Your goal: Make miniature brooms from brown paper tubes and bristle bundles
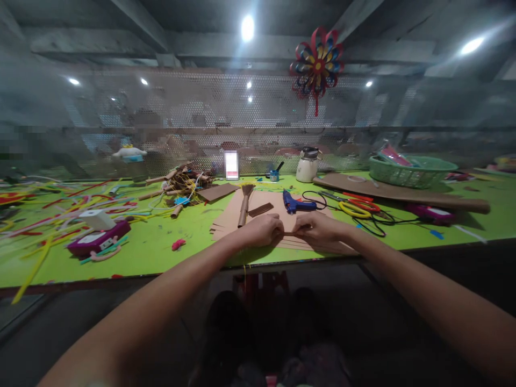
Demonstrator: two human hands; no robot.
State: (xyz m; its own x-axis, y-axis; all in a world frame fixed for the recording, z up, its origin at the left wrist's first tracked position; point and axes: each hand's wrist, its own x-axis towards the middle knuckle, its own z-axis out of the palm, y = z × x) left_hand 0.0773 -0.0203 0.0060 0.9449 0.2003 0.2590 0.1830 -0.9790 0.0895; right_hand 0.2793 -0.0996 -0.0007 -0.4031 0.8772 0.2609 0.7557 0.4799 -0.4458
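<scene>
My left hand (264, 230) and my right hand (316, 226) face each other over a stack of tan paper sheets (228, 220). The fingers of both are closed in a pinch on a narrow brown paper strip (288, 234), mostly hidden by the fingers. Left of my left hand lies a brown paper roll with a frayed, brush-like end (245, 204). Short dark-brown paper strips (261, 209) rest just beyond that hand. Behind my right hand a blue glue gun (297, 203) lies on the sheets.
Yellow-handled scissors (355, 209) and black cable lie to the right, near a purple power block (431, 213). Brown cardboard (399, 193) and a green basket (415, 171) stand behind. Pipe cleaners (52, 212), another power block (99, 238) and paper rolls (181, 183) cover the left.
</scene>
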